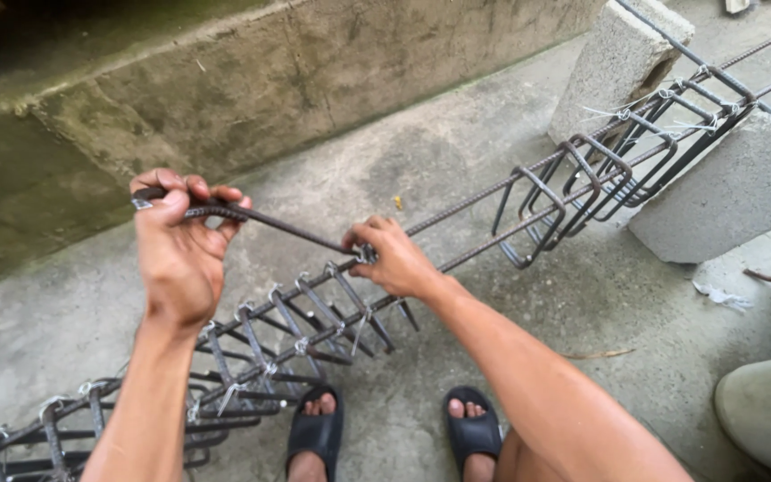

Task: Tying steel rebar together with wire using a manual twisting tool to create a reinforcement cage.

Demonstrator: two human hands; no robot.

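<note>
Forearms entering from the bottom edge, black sandals [316, 432] below them on the concrete floor [457, 161]. Left hand [176, 245] is gripping, fingers wrapped shut, the handle end of a dark steel rod tool [265, 219]. The tool's tip is meeting a wire tie [366, 253] on the rebar cage [314, 330]. Right hand [394, 259] is pinching closed at that same tie, on the cage's top bar. Hands apart, joined only by the tool. Cage is lying across the view, far end resting on grey concrete blocks [725, 187]. Mossy wall [225, 80] is running behind.
</note>
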